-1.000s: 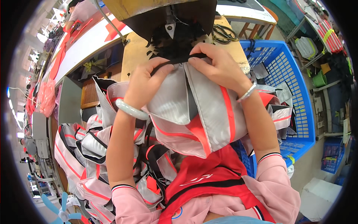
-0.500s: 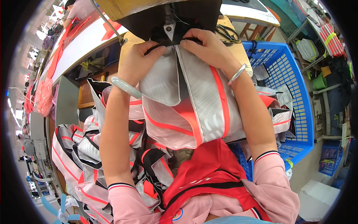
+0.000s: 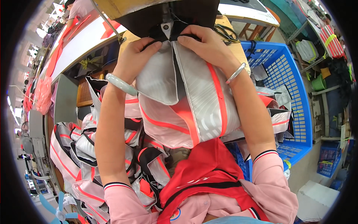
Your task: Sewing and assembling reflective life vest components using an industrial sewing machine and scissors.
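Observation:
A silver-grey bag-like fabric piece (image 3: 207, 100) with coral-red stripes hangs from a dark machine head (image 3: 149, 23) and spreads over my lap. Its black top edge lies at a small pointed metal part (image 3: 166, 27) of the machine. My left hand (image 3: 138, 56) pinches that black edge on the left, thumb on top. On the right, my right hand (image 3: 205, 43) pinches the same edge, close to the metal part. A loose rounded grey flap (image 3: 156, 80) hangs below my left hand. What lies under the edge at the machine is hidden.
A pile of similar grey and coral pieces (image 3: 84, 149) lies at my left. To the right stands a blue plastic basket (image 3: 304, 108) with more pieces in it. Scissors (image 3: 227, 33) lie on the wooden tabletop (image 3: 240, 52). A person (image 3: 80, 9) works at the far left.
The whole view has shifted slightly. Both hands keep the same pinch on the black edge, and the bag-like piece hangs almost as before.

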Demonstrator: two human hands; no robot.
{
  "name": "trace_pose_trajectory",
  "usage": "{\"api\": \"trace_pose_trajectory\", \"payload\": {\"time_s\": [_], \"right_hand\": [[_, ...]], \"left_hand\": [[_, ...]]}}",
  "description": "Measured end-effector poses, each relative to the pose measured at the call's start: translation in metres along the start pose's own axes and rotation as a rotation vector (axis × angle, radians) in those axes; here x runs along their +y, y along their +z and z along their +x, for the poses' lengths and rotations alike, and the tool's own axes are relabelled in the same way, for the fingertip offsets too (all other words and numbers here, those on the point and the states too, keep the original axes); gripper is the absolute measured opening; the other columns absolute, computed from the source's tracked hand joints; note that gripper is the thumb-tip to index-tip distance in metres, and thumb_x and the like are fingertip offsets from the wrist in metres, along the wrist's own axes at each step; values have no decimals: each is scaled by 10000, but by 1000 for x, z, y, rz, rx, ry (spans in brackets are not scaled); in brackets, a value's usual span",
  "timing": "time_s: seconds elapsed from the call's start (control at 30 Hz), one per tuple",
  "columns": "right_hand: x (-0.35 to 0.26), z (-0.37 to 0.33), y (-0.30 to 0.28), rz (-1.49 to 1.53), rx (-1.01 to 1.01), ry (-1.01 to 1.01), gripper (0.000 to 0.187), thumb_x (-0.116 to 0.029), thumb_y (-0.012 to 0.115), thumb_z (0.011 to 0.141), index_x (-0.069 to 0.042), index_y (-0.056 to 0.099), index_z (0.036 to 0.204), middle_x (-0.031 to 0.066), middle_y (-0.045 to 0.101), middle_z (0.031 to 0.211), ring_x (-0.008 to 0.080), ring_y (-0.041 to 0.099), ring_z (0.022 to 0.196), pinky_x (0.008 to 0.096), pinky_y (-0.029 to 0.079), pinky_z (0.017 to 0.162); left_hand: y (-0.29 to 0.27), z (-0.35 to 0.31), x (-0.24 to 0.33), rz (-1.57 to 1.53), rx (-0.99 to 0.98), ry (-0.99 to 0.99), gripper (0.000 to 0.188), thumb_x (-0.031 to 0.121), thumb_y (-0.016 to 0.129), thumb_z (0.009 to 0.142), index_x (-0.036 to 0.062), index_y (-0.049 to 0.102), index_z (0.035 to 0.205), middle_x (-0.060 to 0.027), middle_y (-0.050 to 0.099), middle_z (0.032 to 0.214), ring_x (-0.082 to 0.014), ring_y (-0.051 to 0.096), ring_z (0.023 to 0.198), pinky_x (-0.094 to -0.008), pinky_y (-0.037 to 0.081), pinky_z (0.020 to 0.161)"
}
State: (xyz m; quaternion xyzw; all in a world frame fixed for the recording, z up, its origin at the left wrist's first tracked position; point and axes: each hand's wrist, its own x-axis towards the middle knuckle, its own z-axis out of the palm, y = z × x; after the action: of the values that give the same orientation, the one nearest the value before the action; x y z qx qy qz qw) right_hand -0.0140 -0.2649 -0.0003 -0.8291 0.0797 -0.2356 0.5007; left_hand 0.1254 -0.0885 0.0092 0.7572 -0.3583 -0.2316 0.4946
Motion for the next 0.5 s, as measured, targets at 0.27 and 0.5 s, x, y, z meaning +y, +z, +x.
{"api": "trace_pose_trajectory", "payload": {"time_s": [0.27,0.5], "right_hand": [[7,13,-11,-9,54,-30,333,-303,630,863,0,668,997,106,656,797,182,604,741,308,481,698],[-49,-76,-20,-557,-34,-595,166,-194,655,787,-51,677,868,91,637,825,276,636,733,367,509,659]], "left_hand": [[-9,4,0,119,97,3,297,240,622,935,-19,639,1078,5,640,885,-46,557,789,-204,459,697],[22,-37,20,197,-298,55,381,299,601,929,-20,544,1129,-35,566,910,-93,527,832,-257,465,723]]}}
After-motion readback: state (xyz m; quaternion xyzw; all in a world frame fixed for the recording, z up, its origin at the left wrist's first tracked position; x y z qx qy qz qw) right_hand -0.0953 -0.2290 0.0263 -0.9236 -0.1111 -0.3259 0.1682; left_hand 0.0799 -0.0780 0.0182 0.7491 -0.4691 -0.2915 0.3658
